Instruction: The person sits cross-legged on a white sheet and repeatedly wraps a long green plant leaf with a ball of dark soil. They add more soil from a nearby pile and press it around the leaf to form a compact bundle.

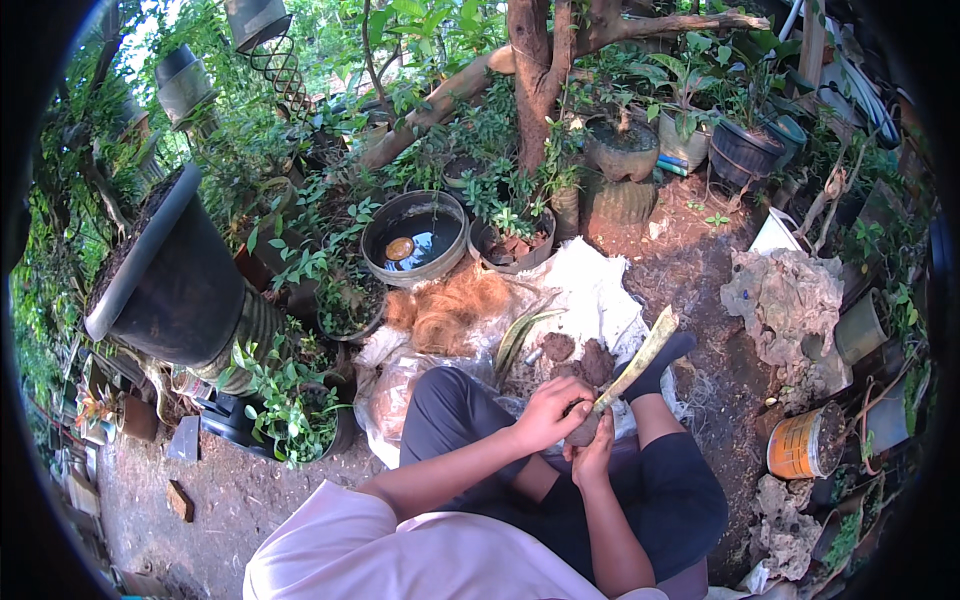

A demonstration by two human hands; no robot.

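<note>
Both my hands are closed around a dark ball of soil [583,432] at the base of a long, thick leaf [645,357], which looks like a snake plant leaf. The leaf is pale green with yellowish edges and slants up to the right. My left hand [553,412] grips the soil from the upper left, fingers curled at the leaf's base. From below, my right hand [594,455] cups it. Just beyond lie several dark soil lumps [597,362] on a white sack [600,290]. More striped green leaves [517,338] rest left of the lumps.
Brown coconut fibre [450,308] and a clear plastic bag [392,400] lie at the sack's left. Behind stands a round basin [452,262] of water with a floating orange-brown disc. A large black pot [180,300] leans at left; an orange-labelled bucket [797,445] lies at right.
</note>
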